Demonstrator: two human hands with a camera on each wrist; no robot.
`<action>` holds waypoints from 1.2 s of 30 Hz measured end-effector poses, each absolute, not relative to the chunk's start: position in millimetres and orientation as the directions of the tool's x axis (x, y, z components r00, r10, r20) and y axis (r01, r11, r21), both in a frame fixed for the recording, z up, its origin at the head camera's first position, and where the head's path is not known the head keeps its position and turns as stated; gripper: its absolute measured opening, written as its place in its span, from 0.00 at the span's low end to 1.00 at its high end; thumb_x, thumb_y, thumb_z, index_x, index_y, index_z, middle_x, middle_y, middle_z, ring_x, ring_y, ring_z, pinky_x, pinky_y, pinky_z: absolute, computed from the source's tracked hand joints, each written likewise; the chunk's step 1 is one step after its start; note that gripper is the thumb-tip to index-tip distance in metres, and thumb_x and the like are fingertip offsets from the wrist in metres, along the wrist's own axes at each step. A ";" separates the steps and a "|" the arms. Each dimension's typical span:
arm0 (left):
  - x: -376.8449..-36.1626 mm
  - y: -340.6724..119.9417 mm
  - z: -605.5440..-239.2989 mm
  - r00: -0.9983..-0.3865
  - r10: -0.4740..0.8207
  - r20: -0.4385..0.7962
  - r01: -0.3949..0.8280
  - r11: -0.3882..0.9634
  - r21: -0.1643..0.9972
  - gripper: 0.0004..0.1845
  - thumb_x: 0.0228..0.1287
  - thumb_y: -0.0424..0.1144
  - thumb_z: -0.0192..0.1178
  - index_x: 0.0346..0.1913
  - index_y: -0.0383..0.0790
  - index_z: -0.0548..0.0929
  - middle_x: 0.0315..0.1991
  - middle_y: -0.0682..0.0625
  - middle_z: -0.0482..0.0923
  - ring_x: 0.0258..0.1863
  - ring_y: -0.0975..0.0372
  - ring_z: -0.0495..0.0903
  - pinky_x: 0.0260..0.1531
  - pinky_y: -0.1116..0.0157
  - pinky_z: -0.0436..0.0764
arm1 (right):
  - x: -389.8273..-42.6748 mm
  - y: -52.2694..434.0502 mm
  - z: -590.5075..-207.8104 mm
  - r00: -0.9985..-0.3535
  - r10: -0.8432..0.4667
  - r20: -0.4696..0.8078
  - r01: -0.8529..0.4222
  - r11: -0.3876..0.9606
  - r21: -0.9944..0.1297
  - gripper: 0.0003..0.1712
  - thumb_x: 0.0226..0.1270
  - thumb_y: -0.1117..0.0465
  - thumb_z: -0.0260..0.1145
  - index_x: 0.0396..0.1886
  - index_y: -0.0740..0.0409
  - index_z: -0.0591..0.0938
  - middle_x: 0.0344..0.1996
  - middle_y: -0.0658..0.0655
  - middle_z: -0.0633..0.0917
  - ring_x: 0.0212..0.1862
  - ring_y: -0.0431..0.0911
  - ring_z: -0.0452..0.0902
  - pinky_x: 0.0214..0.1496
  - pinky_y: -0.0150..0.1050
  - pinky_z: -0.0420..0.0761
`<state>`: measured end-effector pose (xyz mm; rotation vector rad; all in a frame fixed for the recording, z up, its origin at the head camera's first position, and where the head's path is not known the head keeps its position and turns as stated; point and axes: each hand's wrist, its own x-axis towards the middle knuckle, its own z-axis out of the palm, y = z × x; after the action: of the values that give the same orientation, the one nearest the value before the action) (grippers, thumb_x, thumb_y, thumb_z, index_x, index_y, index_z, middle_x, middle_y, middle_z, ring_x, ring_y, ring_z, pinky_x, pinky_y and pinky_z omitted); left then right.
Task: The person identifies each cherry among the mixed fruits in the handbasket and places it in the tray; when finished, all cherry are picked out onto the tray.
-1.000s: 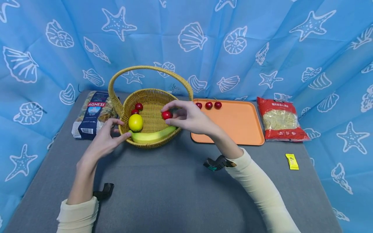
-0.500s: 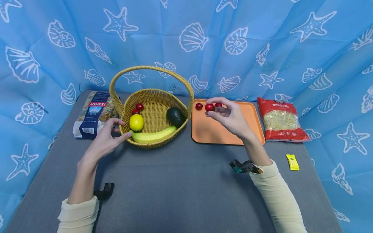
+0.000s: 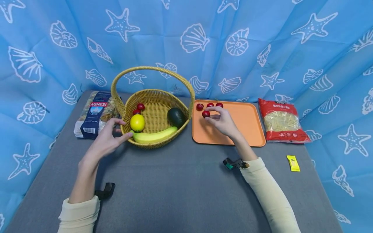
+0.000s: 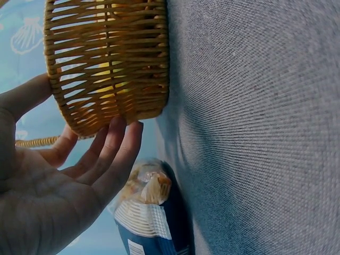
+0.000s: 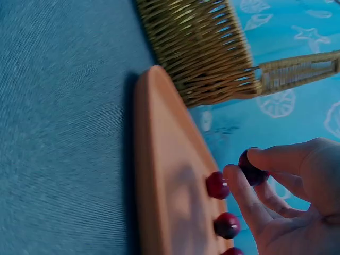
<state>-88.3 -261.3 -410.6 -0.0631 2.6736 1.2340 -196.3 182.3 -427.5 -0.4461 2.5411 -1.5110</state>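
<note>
Cherry (image 3: 206, 114) was over the orange tray (image 3: 247, 123), seemingly raised off its surface, just in front of three other cherries (image 3: 210, 105) lined along the back edge. Right hand (image 3: 222, 123) had it: grip closed to the cherry's width, thumb and forefinger on its sides. Step judged to be placing it with that row; next move would call for a short lowering onto bare tray, then a gentle release, without nudging the others into a roll. Left of the tray, the basket (image 3: 151, 96) held a lemon (image 3: 137, 122), banana (image 3: 155, 136), avocado (image 3: 175, 117) and two more cherries (image 3: 141, 107). Left hand (image 3: 106, 140) was spread wide at its left end, fingertips touching the wall, probably for steadying. All stood on the grey bench (image 3: 175, 187).
</note>
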 end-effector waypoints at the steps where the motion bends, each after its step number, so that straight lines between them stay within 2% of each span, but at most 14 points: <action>1: -88.6 -261.3 -410.6 -0.980 0.045 -0.196 -0.119 0.652 0.748 0.37 0.77 0.56 0.67 0.74 0.35 0.67 0.77 0.28 0.65 0.72 0.36 0.72 0.68 0.32 0.75 | -198.0 180.8 -430.8 -0.943 -0.332 0.010 -0.168 0.453 -0.876 0.24 0.74 0.72 0.70 0.68 0.67 0.82 0.69 0.67 0.81 0.60 0.65 0.89 0.61 0.41 0.90; 3: -89.0 -261.1 -410.4 -0.979 0.047 -0.200 -0.121 0.653 0.748 0.38 0.77 0.56 0.67 0.74 0.35 0.67 0.77 0.28 0.65 0.72 0.36 0.72 0.68 0.32 0.75 | -201.1 178.1 -437.4 -0.940 -0.341 -0.005 -0.168 0.478 -0.862 0.24 0.74 0.71 0.71 0.67 0.66 0.82 0.66 0.68 0.84 0.59 0.64 0.90 0.62 0.48 0.90; 5: -89.4 -261.3 -410.5 -0.978 0.047 -0.201 -0.122 0.655 0.746 0.38 0.77 0.56 0.66 0.75 0.35 0.67 0.77 0.28 0.65 0.72 0.35 0.72 0.68 0.32 0.75 | -203.8 176.2 -443.8 -0.936 -0.351 -0.011 -0.180 0.508 -0.842 0.23 0.73 0.70 0.73 0.65 0.66 0.83 0.62 0.68 0.87 0.57 0.63 0.91 0.59 0.48 0.91; 11: -89.1 -260.3 -409.7 -0.981 0.051 -0.189 -0.111 0.651 0.751 0.38 0.77 0.56 0.67 0.74 0.35 0.67 0.77 0.28 0.65 0.71 0.36 0.72 0.67 0.33 0.76 | -206.5 172.6 -452.4 -0.929 -0.370 -0.012 -0.214 0.562 -0.799 0.20 0.70 0.67 0.77 0.60 0.64 0.86 0.53 0.67 0.92 0.53 0.58 0.91 0.46 0.33 0.86; 16: -88.1 -259.4 -408.5 -0.982 0.051 -0.182 -0.107 0.642 0.759 0.37 0.76 0.56 0.67 0.74 0.35 0.67 0.77 0.30 0.66 0.72 0.36 0.72 0.67 0.34 0.76 | -204.1 171.3 -449.8 -0.919 -0.392 -0.035 -0.218 0.583 -0.783 0.21 0.70 0.66 0.77 0.60 0.64 0.86 0.52 0.67 0.92 0.51 0.58 0.89 0.37 0.31 0.84; 26: -87.7 -260.9 -410.8 -0.981 0.037 -0.190 -0.120 0.656 0.745 0.38 0.76 0.57 0.67 0.74 0.36 0.67 0.77 0.31 0.66 0.71 0.37 0.72 0.67 0.34 0.76 | -201.5 170.6 -449.0 -0.916 -0.399 -0.040 -0.216 0.577 -0.788 0.24 0.71 0.64 0.77 0.64 0.63 0.85 0.56 0.66 0.90 0.55 0.58 0.88 0.42 0.32 0.84; 30: -87.8 -262.2 -411.4 -0.981 0.041 -0.190 -0.116 0.657 0.745 0.38 0.76 0.58 0.67 0.75 0.36 0.67 0.76 0.30 0.66 0.70 0.37 0.72 0.65 0.34 0.76 | -201.7 170.6 -448.6 -0.921 -0.388 -0.042 -0.206 0.574 -0.792 0.25 0.70 0.64 0.78 0.65 0.63 0.84 0.57 0.66 0.90 0.58 0.59 0.88 0.55 0.45 0.89; 33: -87.6 -262.0 -410.8 -0.981 0.043 -0.191 -0.117 0.656 0.746 0.38 0.76 0.58 0.67 0.75 0.36 0.67 0.76 0.30 0.66 0.70 0.37 0.72 0.65 0.34 0.76 | -200.4 171.3 -445.5 -0.923 -0.383 -0.035 -0.201 0.558 -0.805 0.25 0.71 0.64 0.77 0.65 0.64 0.84 0.59 0.67 0.88 0.60 0.61 0.87 0.64 0.56 0.87; 36: -87.1 -261.9 -410.4 -0.980 0.042 -0.196 -0.121 0.652 0.748 0.38 0.76 0.58 0.67 0.74 0.36 0.67 0.76 0.30 0.66 0.71 0.38 0.72 0.65 0.35 0.76 | -196.7 173.0 -438.3 -0.926 -0.377 -0.022 -0.195 0.529 -0.826 0.26 0.71 0.65 0.76 0.66 0.67 0.83 0.61 0.68 0.87 0.61 0.63 0.87 0.66 0.60 0.86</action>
<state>-87.1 -261.9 -410.4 -0.0652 2.6743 1.2319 -196.7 173.0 -438.3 -0.4873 2.5685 -1.3497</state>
